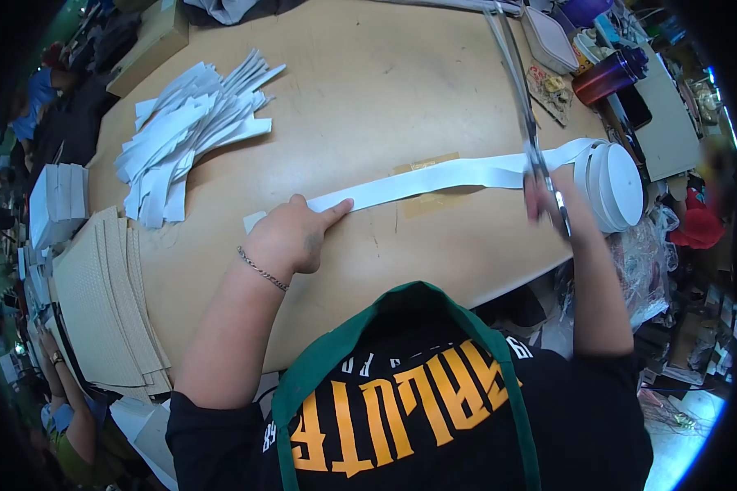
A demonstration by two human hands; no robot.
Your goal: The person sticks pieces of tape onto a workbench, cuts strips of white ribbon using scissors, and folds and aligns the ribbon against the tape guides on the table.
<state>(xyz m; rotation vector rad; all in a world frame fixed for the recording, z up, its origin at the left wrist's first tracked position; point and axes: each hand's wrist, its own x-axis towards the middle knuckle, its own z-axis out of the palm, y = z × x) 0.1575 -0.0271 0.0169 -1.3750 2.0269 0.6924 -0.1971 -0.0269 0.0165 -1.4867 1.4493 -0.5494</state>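
Note:
A flat white strip [418, 181] runs across the table from a white roll [620, 186] at the right. My left hand [285, 235] lies over the strip's left end, one digit stretched along it and the other fingers curled under. A short white end [255, 220] shows past that hand. Near the roll, my right hand [558, 200] is closed around the handles of long metal scissors [519, 90], whose blades point away from me. Motion blurs this hand, and it partly covers the strip behind it. Brown tape [430, 204] is stuck to the tabletop under the strip.
A heap of cut white strips [192, 131] lies at the back left. Stacked beige sheets [98, 295] and a white block-like stack [57, 204] line the left edge. A purple-red bottle [610, 75], a plastic box [549, 39] and a phone [633, 106] are at the back right.

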